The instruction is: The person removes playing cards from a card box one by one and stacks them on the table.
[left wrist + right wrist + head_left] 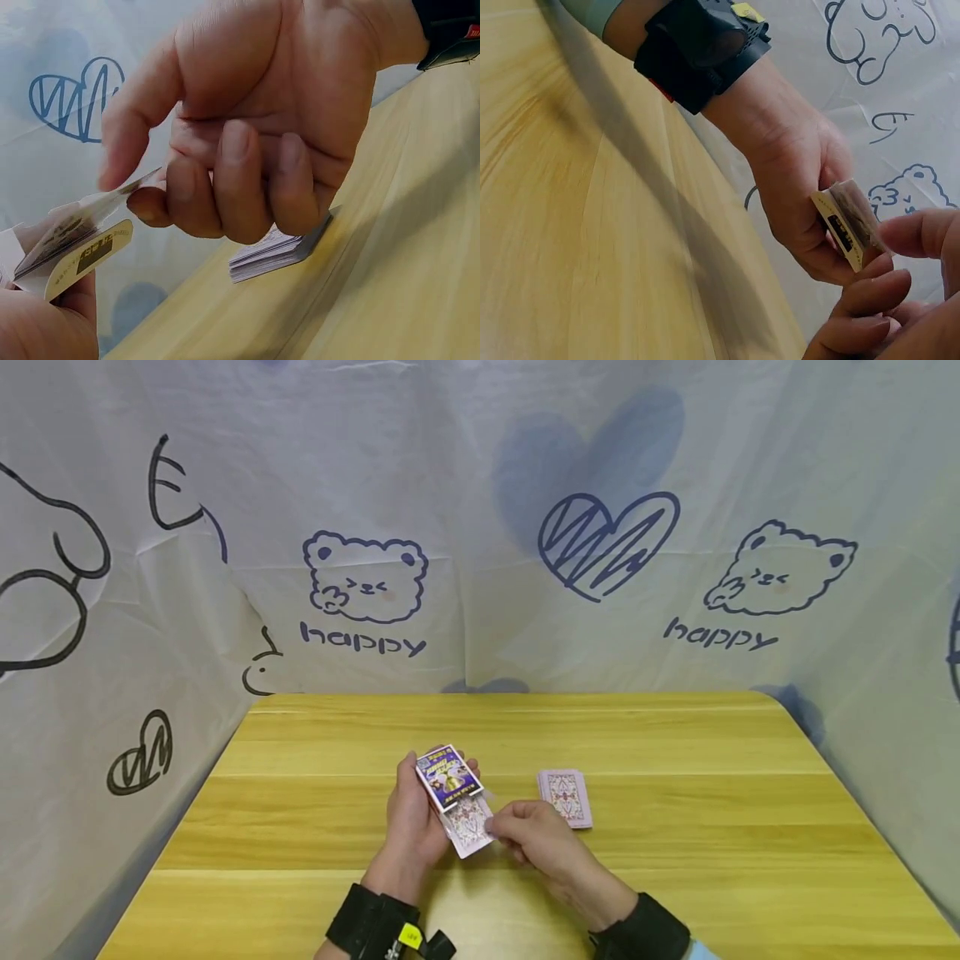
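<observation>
My left hand (411, 822) holds a purple playing card box (450, 777), its printed face up and its opening toward me. Playing cards (468, 828) with an ornate red-and-white back stick partway out of that opening. The thumb and index finger of my right hand (543, 842) pinch the right edge of these cards. In the left wrist view, the right hand's other fingers (236, 180) are curled under, and the box flap (90, 259) hangs open below the cards. Seen from the right wrist, the left hand (799, 195) wraps the box from behind.
A squared stack of playing cards (566, 798) lies face down on the wooden table (712, 827), just beyond my right hand. White cloth (480, 527) with blue drawings hangs behind the table and along its sides.
</observation>
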The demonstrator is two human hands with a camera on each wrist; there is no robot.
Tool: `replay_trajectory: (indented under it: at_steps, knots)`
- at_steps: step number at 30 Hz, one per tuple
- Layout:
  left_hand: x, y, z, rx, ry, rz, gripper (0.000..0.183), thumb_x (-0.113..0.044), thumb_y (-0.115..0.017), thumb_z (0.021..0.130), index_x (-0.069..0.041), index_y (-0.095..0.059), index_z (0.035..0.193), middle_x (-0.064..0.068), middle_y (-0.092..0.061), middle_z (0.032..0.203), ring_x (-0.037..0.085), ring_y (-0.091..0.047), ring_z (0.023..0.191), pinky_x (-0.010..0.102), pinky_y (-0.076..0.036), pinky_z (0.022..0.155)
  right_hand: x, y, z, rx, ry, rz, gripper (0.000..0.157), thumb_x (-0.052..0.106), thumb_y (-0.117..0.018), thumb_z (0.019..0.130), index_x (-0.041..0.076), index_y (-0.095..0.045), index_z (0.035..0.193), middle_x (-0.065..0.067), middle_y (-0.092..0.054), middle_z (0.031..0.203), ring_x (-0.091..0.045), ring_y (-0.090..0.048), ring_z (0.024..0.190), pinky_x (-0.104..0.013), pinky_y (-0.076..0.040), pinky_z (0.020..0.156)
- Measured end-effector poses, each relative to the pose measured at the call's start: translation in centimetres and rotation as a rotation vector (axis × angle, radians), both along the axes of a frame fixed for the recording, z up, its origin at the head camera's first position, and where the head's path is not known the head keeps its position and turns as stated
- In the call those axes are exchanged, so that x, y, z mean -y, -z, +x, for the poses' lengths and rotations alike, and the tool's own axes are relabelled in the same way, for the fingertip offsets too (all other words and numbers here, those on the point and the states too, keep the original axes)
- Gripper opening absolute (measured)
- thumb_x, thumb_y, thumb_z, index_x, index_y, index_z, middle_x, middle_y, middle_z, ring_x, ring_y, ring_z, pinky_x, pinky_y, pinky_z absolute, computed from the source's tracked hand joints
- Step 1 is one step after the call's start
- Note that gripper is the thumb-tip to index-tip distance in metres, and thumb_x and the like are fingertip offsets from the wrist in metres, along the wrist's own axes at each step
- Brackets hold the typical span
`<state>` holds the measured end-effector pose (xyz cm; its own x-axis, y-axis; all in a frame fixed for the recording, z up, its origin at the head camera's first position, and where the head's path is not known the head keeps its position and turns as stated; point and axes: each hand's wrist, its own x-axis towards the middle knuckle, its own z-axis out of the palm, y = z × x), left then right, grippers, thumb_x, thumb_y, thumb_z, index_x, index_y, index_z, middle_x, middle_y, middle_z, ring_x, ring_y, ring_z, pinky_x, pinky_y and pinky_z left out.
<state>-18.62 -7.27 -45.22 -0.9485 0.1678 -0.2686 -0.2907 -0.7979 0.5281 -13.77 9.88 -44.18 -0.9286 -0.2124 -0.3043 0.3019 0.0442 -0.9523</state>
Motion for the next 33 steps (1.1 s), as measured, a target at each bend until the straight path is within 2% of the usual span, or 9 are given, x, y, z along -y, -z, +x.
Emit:
replay_trajectory:
  at_steps: [6, 11, 16, 21, 25, 29, 33]
  knots:
    - [-0.1, 0.1, 0.4, -0.014, 0.070, -0.056, 0.060, -0.053, -0.023, 0.103, -0.010, -0.034, 0.144, 0.021, -0.047, 0.136, 0.033, -0.053, 0.120, 0.047, -0.044, 0.105, -0.1, 0.0, -0.1, -0.028, 0.088, 0.089, 0.033, 0.033, -0.073, 0.085, 0.001, -0.065, 0.079, 0.004, -0.046, 0.057, -0.011, -0.039, 0.050, -0.024, -0.030, 0.044]
    - [-0.3, 0.3, 0.5, -0.018, 0.091, -0.050, 0.057, -0.053, -0.024, 0.103, -0.013, -0.037, 0.142, 0.021, -0.046, 0.137, 0.032, -0.053, 0.121, 0.048, -0.043, 0.105, -0.3, 0.3, -0.3, -0.052, 0.087, 0.128, 0.032, 0.031, -0.075, 0.082, 0.000, -0.069, 0.081, 0.003, -0.050, 0.059, -0.011, -0.042, 0.051, -0.023, -0.033, 0.045]
    - [-0.2, 0.2, 0.4, -0.009, 0.064, -0.054, 0.058, -0.051, -0.025, 0.103, -0.010, -0.035, 0.142, 0.020, -0.048, 0.135, 0.033, -0.055, 0.118, 0.048, -0.043, 0.105, -0.4, 0.5, -0.3, -0.074, 0.046, 0.130, 0.026, 0.025, -0.076, 0.081, 0.000, -0.070, 0.081, 0.004, -0.053, 0.059, -0.011, -0.042, 0.051, -0.022, -0.034, 0.045]
    - [0.2, 0.0, 0.0, 0.006, 0.007, -0.042, 0.062, -0.051, -0.028, 0.103, -0.004, -0.033, 0.143, 0.021, -0.050, 0.131, 0.035, -0.056, 0.116, 0.049, -0.043, 0.105, -0.7, 0.2, -0.1, -0.077, -0.010, 0.113, 0.023, 0.020, -0.074, 0.082, -0.002, -0.070, 0.082, 0.003, -0.057, 0.061, -0.010, -0.041, 0.051, -0.021, -0.034, 0.046]
    - [0.7, -0.1, -0.2, 0.016, -0.036, -0.026, 0.060, -0.052, -0.027, 0.103, -0.004, -0.032, 0.139, 0.021, -0.048, 0.132, 0.035, -0.056, 0.117, 0.049, -0.043, 0.105, -0.9, -0.1, 0.1, -0.096, -0.061, 0.110, 0.022, 0.018, -0.074, 0.082, -0.004, -0.069, 0.081, 0.004, -0.055, 0.058, -0.008, -0.041, 0.050, -0.021, -0.034, 0.047]
    - [1.4, -0.3, -0.5, 0.032, -0.056, 0.018, 0.060, -0.053, -0.027, 0.102, -0.006, -0.032, 0.139, 0.021, -0.044, 0.136, 0.035, -0.053, 0.120, 0.050, -0.037, 0.110, -1.2, -0.4, 0.3, -0.114, -0.111, 0.122, 0.023, 0.018, -0.073, 0.082, -0.004, -0.067, 0.080, 0.004, -0.051, 0.056, -0.009, -0.042, 0.051, -0.021, -0.035, 0.048]
    - [2.1, -0.5, -0.7, 0.045, -0.073, 0.007, 0.060, -0.054, -0.028, 0.102, -0.007, -0.033, 0.139, 0.022, -0.046, 0.136, 0.035, -0.052, 0.123, 0.050, -0.043, 0.105, -1.8, -0.6, 0.4, -0.125, -0.143, 0.131, 0.022, 0.019, -0.072, 0.084, -0.003, -0.067, 0.081, 0.004, -0.050, 0.056, -0.010, -0.043, 0.052, -0.021, -0.036, 0.048]
